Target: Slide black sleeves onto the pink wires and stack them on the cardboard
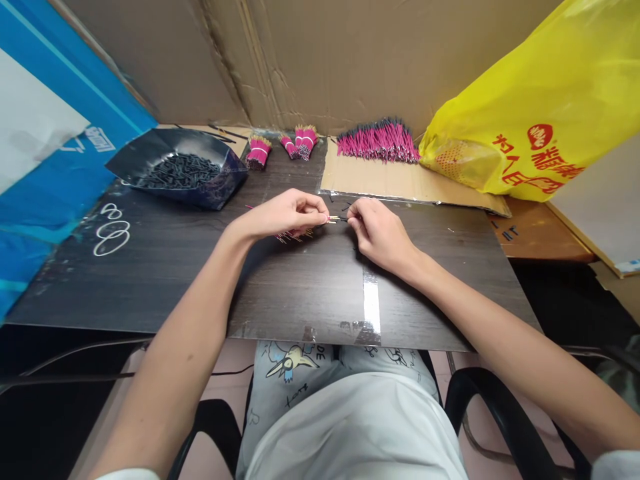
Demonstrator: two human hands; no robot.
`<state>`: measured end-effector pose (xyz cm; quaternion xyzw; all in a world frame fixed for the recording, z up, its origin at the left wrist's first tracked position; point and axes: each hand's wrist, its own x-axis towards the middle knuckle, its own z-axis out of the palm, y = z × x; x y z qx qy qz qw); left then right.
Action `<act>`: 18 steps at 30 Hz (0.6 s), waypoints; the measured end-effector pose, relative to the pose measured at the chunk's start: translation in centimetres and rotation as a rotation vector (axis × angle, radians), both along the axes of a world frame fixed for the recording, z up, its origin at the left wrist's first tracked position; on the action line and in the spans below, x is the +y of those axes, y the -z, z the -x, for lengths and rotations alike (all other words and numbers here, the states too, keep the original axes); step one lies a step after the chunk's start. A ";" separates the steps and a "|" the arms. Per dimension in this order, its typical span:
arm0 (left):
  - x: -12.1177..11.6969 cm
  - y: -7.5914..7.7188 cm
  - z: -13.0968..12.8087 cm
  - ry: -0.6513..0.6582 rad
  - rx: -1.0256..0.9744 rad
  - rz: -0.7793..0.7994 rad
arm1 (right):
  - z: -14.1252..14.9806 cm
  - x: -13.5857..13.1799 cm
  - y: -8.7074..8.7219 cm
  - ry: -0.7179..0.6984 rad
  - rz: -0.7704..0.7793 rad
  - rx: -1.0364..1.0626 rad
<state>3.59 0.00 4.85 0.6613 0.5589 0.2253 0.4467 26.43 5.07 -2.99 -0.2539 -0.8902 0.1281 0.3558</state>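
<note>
My left hand point(295, 215) is pinched around thin wires, whose pale metal tips point(333, 219) poke out toward the right. Below its palm, more pink wires point(293, 236) with bare tips lie over the dark tabletop. Facing it, my right hand point(377, 230) is closed, finger and thumb together on a small black sleeve point(343, 219). The sleeve's end is at or very close to the wire tips; whether it is on one I cannot tell. A few loose black sleeves point(349, 205) lie just beyond my right fingers.
A dark open pouch point(230, 177) full of black sleeves stands at the left back, near white rubber bands point(113, 238). Banded pink wire bundles point(259, 153) are at the back. Many pink wires with black ends point(379, 141) rest on cardboard point(380, 179), beside a yellow plastic bag point(500, 120).
</note>
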 end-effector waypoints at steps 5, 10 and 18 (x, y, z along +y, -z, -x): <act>0.1 0.2 0.0 0.006 0.006 -0.018 | -0.1 0.0 -0.1 -0.010 0.016 -0.009; 0.1 0.2 -0.2 -0.004 0.006 -0.011 | -0.1 0.0 0.0 -0.014 -0.006 0.002; 0.2 0.5 -0.1 -0.005 -0.017 0.001 | -0.1 -0.1 -0.2 -0.012 -0.023 -0.014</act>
